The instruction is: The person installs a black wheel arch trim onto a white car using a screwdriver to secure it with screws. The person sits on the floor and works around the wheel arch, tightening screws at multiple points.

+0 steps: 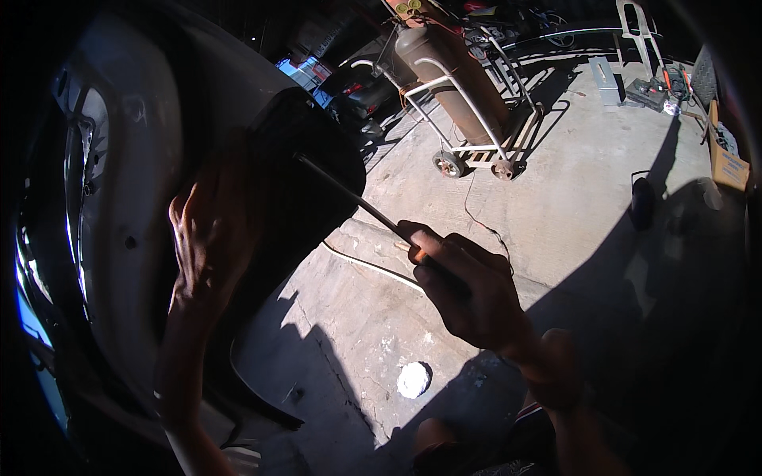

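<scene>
My right hand (pixel 464 282) is closed around a screwdriver with a dark and orange handle. The long metal shaft of the screwdriver (pixel 349 194) slants up and left. Its tip ends in front of a black, shadowed part (pixel 317 143) at the edge of a vehicle body. My left hand (pixel 210 230) rests against the vehicle, left of the tip, with the back of the hand toward me. Deep shadow hides most of its fingers, so I cannot see what they hold. Pale curved bodywork (pixel 127 206) of the vehicle fills the left side.
A wheeled cart (pixel 476 143) carries a tall brown gas cylinder (pixel 456 79) at the far side. A round white object (pixel 413 380) lies on the concrete floor (pixel 349 301). A pale hose (pixel 373 266) runs behind my right hand. Tools and a cardboard box (pixel 729 168) sit far right.
</scene>
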The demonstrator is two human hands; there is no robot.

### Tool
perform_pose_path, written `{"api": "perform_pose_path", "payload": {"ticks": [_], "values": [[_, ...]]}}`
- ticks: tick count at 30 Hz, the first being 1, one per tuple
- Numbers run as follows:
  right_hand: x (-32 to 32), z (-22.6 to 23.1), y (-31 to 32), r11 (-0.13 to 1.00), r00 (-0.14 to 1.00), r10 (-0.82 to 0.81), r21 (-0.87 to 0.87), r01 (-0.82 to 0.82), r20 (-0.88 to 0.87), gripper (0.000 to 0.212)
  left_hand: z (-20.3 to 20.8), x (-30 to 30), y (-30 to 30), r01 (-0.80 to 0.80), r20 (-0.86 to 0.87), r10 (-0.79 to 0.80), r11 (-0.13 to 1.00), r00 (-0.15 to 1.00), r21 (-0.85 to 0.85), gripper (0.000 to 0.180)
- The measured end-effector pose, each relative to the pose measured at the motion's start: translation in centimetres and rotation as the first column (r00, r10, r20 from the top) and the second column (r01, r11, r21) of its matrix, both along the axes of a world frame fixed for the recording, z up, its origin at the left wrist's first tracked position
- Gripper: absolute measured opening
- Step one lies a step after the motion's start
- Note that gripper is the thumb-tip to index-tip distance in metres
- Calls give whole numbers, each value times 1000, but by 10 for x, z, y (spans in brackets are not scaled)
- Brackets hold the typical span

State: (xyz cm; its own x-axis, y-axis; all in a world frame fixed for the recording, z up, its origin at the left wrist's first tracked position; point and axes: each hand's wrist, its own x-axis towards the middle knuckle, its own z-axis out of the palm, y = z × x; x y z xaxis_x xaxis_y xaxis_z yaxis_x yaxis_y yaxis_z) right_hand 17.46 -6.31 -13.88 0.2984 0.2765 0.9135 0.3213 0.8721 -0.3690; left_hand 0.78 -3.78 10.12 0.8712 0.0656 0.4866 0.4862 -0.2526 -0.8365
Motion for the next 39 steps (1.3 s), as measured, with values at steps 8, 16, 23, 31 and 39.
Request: {"api": "perform_pose_path", "payload": {"ticks": [8,16,23,31,39], "values": [[17,-9,-23,982,996,-91,-162,94,23,51,-6,42,21,314,-168,-299,947,939,73,63],[-4,-14,2,994,994,-96,-50,94,-45,62,-7,26,37,255,-151,-234,956,960,143,47],[-1,-15,15,994,995,-86,-78,82,-50,33,-12,19,50,115,-22,-114,992,993,57,40],[-7,-14,51,996,983,-77,38,85,-168,41,-22,32,60,217,-2,-222,952,975,216,53],[-3,-12,63,991,986,-132,5,133,-106,43,-22,27,78,376,-82,-367,899,927,224,42]]}}
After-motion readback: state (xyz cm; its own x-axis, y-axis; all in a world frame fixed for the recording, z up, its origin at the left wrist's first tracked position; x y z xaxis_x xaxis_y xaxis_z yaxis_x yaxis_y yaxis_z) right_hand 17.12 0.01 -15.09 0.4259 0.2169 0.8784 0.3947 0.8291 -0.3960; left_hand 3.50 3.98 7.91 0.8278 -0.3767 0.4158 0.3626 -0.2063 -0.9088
